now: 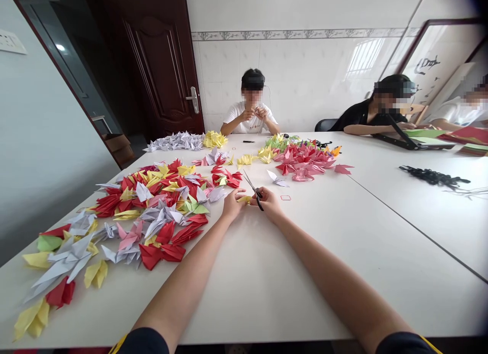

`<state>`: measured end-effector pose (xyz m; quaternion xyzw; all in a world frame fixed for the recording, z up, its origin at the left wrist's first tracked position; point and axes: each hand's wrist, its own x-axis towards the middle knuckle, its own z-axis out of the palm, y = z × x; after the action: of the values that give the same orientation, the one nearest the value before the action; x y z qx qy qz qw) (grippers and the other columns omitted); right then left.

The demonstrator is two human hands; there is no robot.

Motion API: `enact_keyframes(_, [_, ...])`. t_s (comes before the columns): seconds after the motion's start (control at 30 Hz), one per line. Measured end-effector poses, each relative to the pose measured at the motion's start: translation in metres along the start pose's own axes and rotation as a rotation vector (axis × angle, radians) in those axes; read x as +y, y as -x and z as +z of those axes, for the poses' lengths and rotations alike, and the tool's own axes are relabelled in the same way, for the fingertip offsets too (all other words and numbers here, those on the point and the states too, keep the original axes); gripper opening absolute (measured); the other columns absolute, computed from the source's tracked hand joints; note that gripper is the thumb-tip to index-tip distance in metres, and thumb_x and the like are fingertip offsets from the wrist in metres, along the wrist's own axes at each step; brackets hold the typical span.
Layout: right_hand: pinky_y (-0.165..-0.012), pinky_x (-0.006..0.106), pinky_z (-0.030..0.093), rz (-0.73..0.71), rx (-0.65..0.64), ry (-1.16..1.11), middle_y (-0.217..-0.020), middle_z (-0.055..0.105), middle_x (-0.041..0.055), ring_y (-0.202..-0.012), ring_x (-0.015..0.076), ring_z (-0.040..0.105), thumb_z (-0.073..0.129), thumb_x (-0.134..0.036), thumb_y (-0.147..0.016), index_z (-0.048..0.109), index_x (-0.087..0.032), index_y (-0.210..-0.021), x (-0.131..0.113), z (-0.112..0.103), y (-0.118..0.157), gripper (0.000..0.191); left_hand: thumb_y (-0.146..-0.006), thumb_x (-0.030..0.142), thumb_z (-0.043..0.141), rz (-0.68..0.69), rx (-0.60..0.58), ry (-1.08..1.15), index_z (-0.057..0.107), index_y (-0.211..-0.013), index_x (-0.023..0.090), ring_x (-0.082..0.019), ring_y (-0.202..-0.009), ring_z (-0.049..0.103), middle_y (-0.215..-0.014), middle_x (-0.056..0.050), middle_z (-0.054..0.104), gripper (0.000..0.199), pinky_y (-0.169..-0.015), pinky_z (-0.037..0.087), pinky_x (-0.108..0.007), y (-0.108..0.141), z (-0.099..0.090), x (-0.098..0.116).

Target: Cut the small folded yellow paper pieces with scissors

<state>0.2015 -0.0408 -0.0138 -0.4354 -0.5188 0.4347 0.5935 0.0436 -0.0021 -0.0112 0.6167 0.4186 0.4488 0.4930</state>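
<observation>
- The fingers (241, 193) of the left hand (232, 205) are pressed together, pinching a small yellow paper piece (244, 199) just above the white bench (316, 272).
- The right hand (269, 202) is curled around the black handles of a pair of scissors (256, 195), right beside the yellow paper piece; the blades point forward and to the left. How the fingers sit in the handles is hidden.
- To the left of the 2 hands lies a wide spread of folded paper cranes (152, 211) in red, yellow, lilac and pink, some overlapping.
- Ahead and to the right is a heap of red and pink paper cranes (301, 161), with a few yellow and green ones beyond it.
- At the far end of the bench are a lilac pile of paper cranes (175, 141) and a yellow pile of paper cranes (214, 139).
- A black strand of folded pieces (432, 176) lies on the right part of the bench.
- Across the bench, a co-worker's hands (251, 113) are raised together in front of a white shirt.
- To the right, a co-worker in black leans over coloured paper sheets (423, 136).
</observation>
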Motion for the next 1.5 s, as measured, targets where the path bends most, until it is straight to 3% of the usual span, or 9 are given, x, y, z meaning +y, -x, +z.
enact_keyframes(0.23, [-0.081, 0.038, 0.056, 0.041, 0.033, -0.147, -0.076, 0.064, -0.0008, -0.075, 0.0180, 0.065, 0.085, -0.032, -0.059, 0.059, -0.021, -0.074, 0.003, -0.005, -0.002, 0.032, -0.059, 0.031, 0.088, -0.038, -0.005, 0.157, 0.065, -0.106, 0.018, -0.021, -0.083, 0.069, -0.094, -0.010, 0.072, 0.054, -0.078, 0.053, -0.033, -0.001, -0.003, -0.001])
enact_keyframes(0.43, [-0.085, 0.038, 0.059, 0.120, 0.054, -0.322, -0.077, 0.065, 0.0003, -0.076, 0.0178, 0.068, 0.086, -0.029, -0.058, 0.059, -0.021, -0.073, 0.010, -0.010, -0.008, 0.032, -0.056, 0.035, 0.089, -0.017, 0.051, 0.173, 0.067, -0.103, 0.017, -0.020, -0.089, 0.065, -0.097, -0.009, 0.068, 0.055, -0.081, 0.051, -0.032, 0.000, -0.003, 0.001])
enact_keyframes(0.53, [-0.083, 0.035, 0.060, 0.147, 0.064, -0.367, -0.076, 0.064, -0.0004, -0.074, 0.0165, 0.068, 0.086, -0.027, -0.055, 0.058, -0.021, -0.073, 0.009, -0.011, -0.009, 0.034, -0.053, 0.035, 0.090, -0.037, 0.021, 0.233, 0.069, -0.103, 0.016, -0.020, -0.089, 0.065, -0.095, -0.008, 0.069, 0.057, -0.085, 0.050, -0.033, -0.001, -0.004, 0.001])
enact_keyframes(0.7, [-0.082, 0.035, 0.060, 0.155, 0.075, -0.366, -0.074, 0.064, -0.0017, -0.073, 0.0155, 0.067, 0.085, -0.024, -0.052, 0.057, -0.021, -0.072, 0.007, -0.011, -0.008, 0.035, -0.052, 0.039, 0.090, -0.055, -0.061, 0.282, 0.071, -0.100, 0.015, -0.020, -0.084, 0.067, -0.084, -0.007, 0.072, 0.057, -0.086, 0.049, -0.034, -0.003, -0.005, -0.003])
enact_keyframes(0.93, [-0.086, 0.040, 0.060, 0.138, 0.068, -0.318, -0.075, 0.065, -0.0001, -0.076, 0.0189, 0.068, 0.085, -0.028, -0.055, 0.055, -0.023, -0.073, 0.005, -0.009, -0.007, 0.036, -0.059, 0.044, 0.084, -0.032, -0.016, 0.273, 0.073, -0.088, 0.016, -0.021, -0.087, 0.067, -0.091, -0.008, 0.074, 0.042, -0.079, 0.052, -0.032, -0.002, -0.003, -0.004])
enact_keyframes(1.07, [-0.085, 0.037, 0.060, 0.150, 0.070, -0.341, -0.074, 0.064, -0.0007, -0.076, 0.0173, 0.068, 0.086, -0.027, -0.055, 0.055, -0.022, -0.073, 0.006, -0.009, -0.007, 0.036, -0.057, 0.040, 0.085, -0.025, -0.005, 0.293, 0.069, -0.088, 0.017, -0.019, -0.078, 0.067, -0.077, -0.004, 0.072, 0.041, -0.079, 0.053, -0.033, -0.001, -0.003, -0.003])
enact_keyframes(1.2, [-0.084, 0.035, 0.060, 0.157, 0.067, -0.359, -0.074, 0.062, -0.0018, -0.073, 0.0153, 0.067, 0.087, -0.024, -0.054, 0.056, -0.022, -0.072, 0.007, -0.009, -0.008, 0.036, -0.061, 0.039, 0.082, 0.025, -0.022, 0.282, 0.063, -0.081, 0.018, -0.015, -0.069, 0.063, -0.068, 0.000, 0.067, 0.034, -0.073, 0.050, -0.029, -0.002, -0.003, -0.005])
enact_keyframes(1.33, [-0.084, 0.038, 0.060, 0.123, 0.091, -0.340, -0.072, 0.062, -0.0018, -0.071, 0.0163, 0.067, 0.087, -0.027, -0.053, 0.054, -0.022, -0.071, 0.008, -0.009, -0.008, 0.037, -0.066, 0.038, 0.079, 0.076, -0.036, 0.206, 0.062, -0.081, 0.018, -0.016, -0.073, 0.063, -0.077, -0.002, 0.067, 0.030, -0.070, 0.049, -0.028, -0.003, -0.001, -0.005])
enact_keyframes(1.5, [-0.081, 0.042, 0.060, 0.082, 0.146, -0.283, -0.071, 0.063, -0.0009, -0.069, 0.0185, 0.066, 0.087, -0.032, -0.053, 0.052, -0.023, -0.070, 0.008, -0.007, -0.007, 0.039, -0.076, 0.035, 0.073, 0.303, 0.070, -0.128, 0.070, -0.078, 0.020, -0.021, -0.090, 0.061, -0.091, -0.007, 0.065, 0.015, -0.083, 0.050, -0.034, 0.002, 0.003, -0.003])
